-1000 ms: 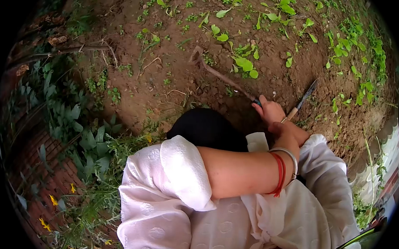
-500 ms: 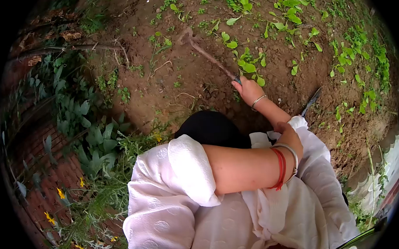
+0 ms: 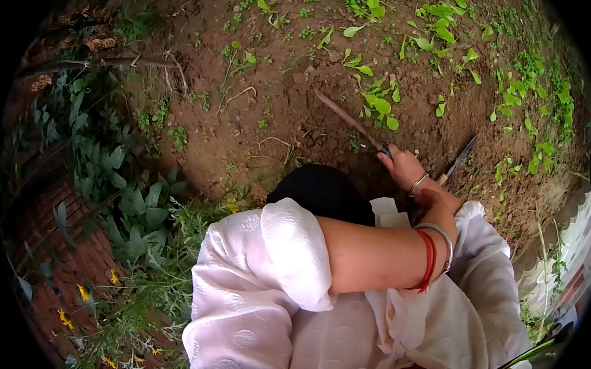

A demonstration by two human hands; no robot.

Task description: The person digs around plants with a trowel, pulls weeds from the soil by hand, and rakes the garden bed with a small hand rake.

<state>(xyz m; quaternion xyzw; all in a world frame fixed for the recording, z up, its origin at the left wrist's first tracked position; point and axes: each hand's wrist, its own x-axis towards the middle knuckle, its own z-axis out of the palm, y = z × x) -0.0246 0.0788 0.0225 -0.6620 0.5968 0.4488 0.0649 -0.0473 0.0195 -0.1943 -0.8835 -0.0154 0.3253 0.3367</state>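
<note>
My right hand point(image 3: 405, 166) is closed round the dark grip of a hand hoe point(image 3: 348, 119). The hoe's rusty shaft slants up and left to the brown soil point(image 3: 242, 144), where its head does not show clearly. My left hand point(image 3: 438, 205) crosses in front of me and lies against my right forearm near the white sleeve; its fingers are mostly hidden. On the ground just right of my right wrist rests a pointed blade point(image 3: 464, 156) with a pale handle. Small green seedlings point(image 3: 376, 102) grow close beyond the hoe.
More leafy seedlings point(image 3: 517, 89) spread over the upper right. Left of me stand dark leafy plants point(image 3: 137, 206) and yellow flowers point(image 3: 84, 293) beside a brick surface point(image 3: 73, 254). A dry branch point(image 3: 102, 63) lies at the upper left. My dark-covered knee point(image 3: 322, 193) is below the hoe.
My right hand has drawn the hoe down and to the right, toward me. The hoe's head, visible before, no longer shows clearly. My left hand has shifted slightly right along with the right forearm.
</note>
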